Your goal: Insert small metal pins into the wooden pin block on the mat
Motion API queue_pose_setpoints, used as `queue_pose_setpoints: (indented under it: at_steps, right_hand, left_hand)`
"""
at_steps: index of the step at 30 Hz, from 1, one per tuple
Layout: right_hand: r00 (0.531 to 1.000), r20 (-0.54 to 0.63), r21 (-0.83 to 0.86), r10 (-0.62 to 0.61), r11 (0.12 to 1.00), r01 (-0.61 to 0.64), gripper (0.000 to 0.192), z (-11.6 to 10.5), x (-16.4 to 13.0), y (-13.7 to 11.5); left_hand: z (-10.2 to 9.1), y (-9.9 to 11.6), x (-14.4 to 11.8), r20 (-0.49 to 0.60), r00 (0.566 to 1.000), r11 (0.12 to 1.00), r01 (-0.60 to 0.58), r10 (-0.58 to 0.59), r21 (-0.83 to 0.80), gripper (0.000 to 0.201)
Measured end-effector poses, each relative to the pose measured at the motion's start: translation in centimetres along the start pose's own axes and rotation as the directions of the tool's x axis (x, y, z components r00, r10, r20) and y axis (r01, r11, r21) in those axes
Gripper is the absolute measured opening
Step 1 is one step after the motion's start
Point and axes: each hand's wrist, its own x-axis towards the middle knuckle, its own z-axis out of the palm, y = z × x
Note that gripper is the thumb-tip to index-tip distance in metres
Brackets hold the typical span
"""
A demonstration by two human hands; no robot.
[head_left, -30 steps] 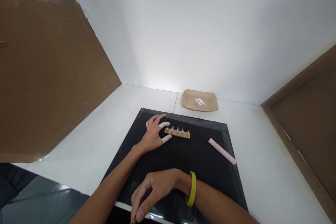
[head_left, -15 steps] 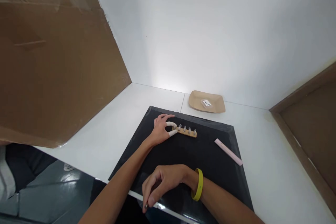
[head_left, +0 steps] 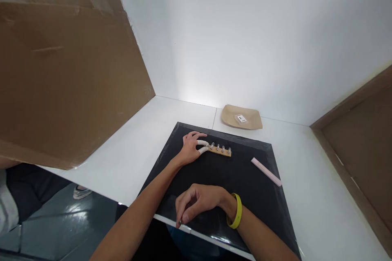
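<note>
A narrow wooden strip (head_left: 219,151) lies on the black mat with several clear pieces, like nail tips, standing upright in a row along it. At its left end, my left hand (head_left: 191,150) is closed in a pinch, with white covers on thumb and forefinger. Those fingertips hide whatever sits at that end. Nearer the front edge, my right hand (head_left: 197,204) hangs over the mat, wearing a yellow wristband (head_left: 237,212). Its thumb and fingers are pressed together on a small thing whose dark tip barely shows. A pale pink bar (head_left: 266,171) lies right of the strip.
Behind the black mat (head_left: 232,179) stands a brown paper tray (head_left: 254,120) holding a small clear box with a white label (head_left: 241,118). Cardboard walls rise at left (head_left: 76,69) and right (head_left: 358,147). Another person's leg (head_left: 30,187) shows beyond the left cardboard.
My left thumb and forefinger have closed together at the strip's left end. My right hand has risen slightly and shifted right, still pinching the small thing. The view has shifted a little.
</note>
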Motion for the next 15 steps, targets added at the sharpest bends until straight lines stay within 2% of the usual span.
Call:
queue_pose_setpoints:
  at_steps: [6, 15]
  right_hand:
    - [0.999, 0.020, 0.040, 0.037, 0.998, -0.038, 0.044, 0.0, 0.0, -0.4]
    - [0.977, -0.010, 0.104, 0.211, 0.972, -0.209, 0.061, 0.4, 0.0, 0.4]
  left_hand:
    - [0.2, -0.2, -0.2, -0.039, 0.999, 1.000, -0.015, 0.016, 0.018, 0.009]
    - [0.3, 0.7, -1.2, -0.119, 0.987, 0.991, -0.099, 0.110, 0.091, 0.017]
